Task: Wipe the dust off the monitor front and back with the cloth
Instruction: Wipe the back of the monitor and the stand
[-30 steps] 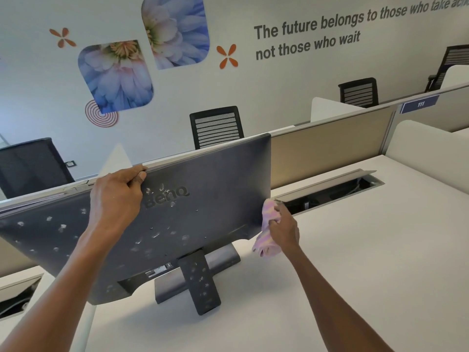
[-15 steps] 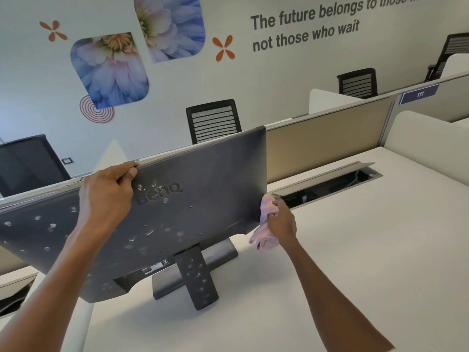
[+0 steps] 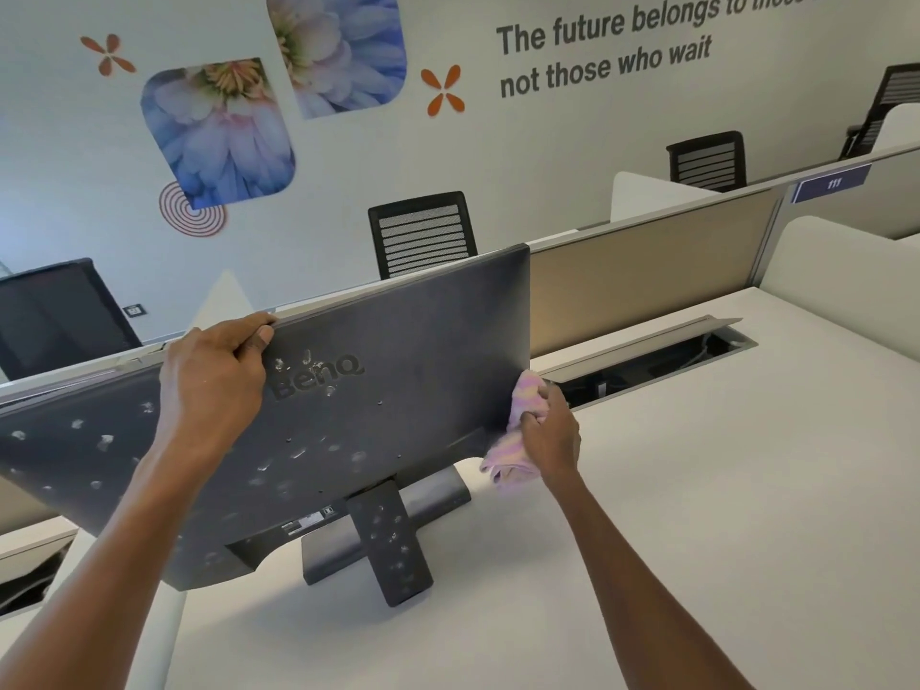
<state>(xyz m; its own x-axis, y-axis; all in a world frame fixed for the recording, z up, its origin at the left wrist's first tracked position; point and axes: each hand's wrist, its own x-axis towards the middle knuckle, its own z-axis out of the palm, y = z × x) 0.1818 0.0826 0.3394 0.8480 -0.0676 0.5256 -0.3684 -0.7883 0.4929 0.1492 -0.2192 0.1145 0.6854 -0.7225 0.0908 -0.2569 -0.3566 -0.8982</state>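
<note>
Monitor: I see the monitor (image 3: 388, 390) with its dark back toward me and the BenQ logo (image 3: 321, 373) raised on the shell. It stands on the white desk (image 3: 697, 515) and is my landmark for everything below.
Dust: pale smudges (image 3: 298, 453) dot the monitor's back, thickest across its left half and lower middle; the part near its right edge looks cleaner.
Stand: the stand (image 3: 391, 545) runs down from the monitor's lower middle to a flat base on the desk, and it carries the same pale spots.
Cloth: the pink cloth (image 3: 515, 443) is bunched against the monitor's lower right edge, touching it, with its loose end hanging just above the desk.
Right hand: my right hand (image 3: 550, 435) sits just right of the monitor's lower right corner, fingers curled tight around the cloth.
Left hand: my left hand (image 3: 214, 376) is at the monitor's top edge, left of the logo. The fingers hook over the rim and the thumb presses on the back, a closed grip on the monitor itself.
Cable slot: right of the monitor and behind it, an open cable slot (image 3: 647, 361) in the desk has its lid raised.
Partition: a beige partition (image 3: 647, 271) runs behind the monitor along the desk's far side.
Chairs: black office chairs (image 3: 423, 236) stand beyond the partition, one directly above the monitor's top edge.
Wall: behind the monitor, farthest off, the wall (image 3: 547, 156) bears flower pictures and printed words.
</note>
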